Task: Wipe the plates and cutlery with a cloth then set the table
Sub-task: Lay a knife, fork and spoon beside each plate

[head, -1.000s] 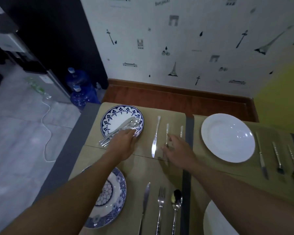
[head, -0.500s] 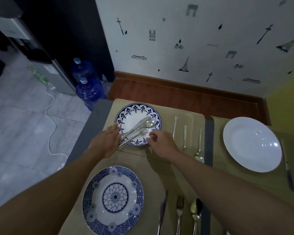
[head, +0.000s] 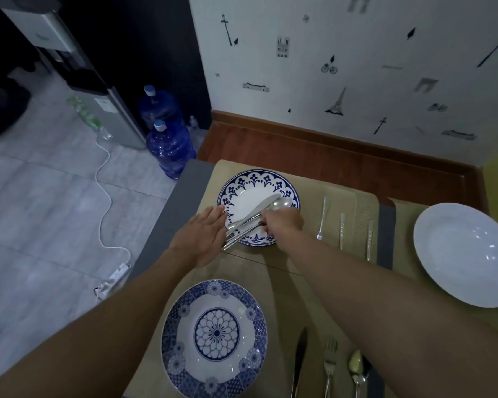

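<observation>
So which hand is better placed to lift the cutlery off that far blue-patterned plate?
Right. The right hand is pinching the cutlery on the blue-patterned plate, while the left hand lies flat beside the rim, gripping nothing.

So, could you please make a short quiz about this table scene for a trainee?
1. True or false: the left hand holds a cloth.
2. The right hand grips: A) the cutlery on the far plate, B) a glass, C) a cup.
3. How many utensils lie to the right of the near plate?
Key: 1 false; 2 A; 3 three.
</observation>
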`<state>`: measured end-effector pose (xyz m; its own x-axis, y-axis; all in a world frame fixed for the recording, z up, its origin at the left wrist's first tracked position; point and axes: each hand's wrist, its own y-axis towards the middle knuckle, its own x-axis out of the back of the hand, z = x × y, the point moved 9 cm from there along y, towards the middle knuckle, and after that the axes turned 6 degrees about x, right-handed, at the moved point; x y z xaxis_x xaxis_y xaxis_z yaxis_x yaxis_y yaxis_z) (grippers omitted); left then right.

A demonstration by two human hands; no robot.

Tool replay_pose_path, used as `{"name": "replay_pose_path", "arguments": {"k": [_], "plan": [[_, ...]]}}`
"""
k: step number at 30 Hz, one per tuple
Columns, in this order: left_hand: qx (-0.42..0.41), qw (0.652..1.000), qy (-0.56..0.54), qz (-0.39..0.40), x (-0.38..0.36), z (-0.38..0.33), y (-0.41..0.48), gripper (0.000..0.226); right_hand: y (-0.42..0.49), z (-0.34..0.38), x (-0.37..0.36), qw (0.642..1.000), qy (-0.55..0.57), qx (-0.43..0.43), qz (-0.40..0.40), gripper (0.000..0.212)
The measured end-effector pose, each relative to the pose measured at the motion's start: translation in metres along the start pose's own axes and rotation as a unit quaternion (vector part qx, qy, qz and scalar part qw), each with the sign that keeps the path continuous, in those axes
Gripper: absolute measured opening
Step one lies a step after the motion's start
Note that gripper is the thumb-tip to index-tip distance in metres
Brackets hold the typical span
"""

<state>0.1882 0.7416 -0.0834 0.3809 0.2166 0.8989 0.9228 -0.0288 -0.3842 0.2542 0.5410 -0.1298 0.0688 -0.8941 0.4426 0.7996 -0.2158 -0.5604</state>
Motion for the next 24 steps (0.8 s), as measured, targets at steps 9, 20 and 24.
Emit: {"name": "replay_pose_path", "arguments": {"k": [9, 20, 24], "plan": [[-0.002, 1.0, 0.018, -0.001, -0.005, 0.002, 0.003, 0.061, 0.006, 0.001, -0.008, 0.996, 0.047, -0.073, -0.013, 0.031], [-0.006, 0.998, 0.05, -0.037, 0.003, -0.001, 0.004, 0.051, 0.002, 0.008, -0.012, 0.994, 0.067, -0.08, 0.017, 0.019], [-0.002, 0.998, 0.055, -0.034, 0.002, 0.001, 0.005, 0.052, 0.001, 0.008, -0.015, 0.99, 0.086, -0.11, 0.021, 0.014]]}}
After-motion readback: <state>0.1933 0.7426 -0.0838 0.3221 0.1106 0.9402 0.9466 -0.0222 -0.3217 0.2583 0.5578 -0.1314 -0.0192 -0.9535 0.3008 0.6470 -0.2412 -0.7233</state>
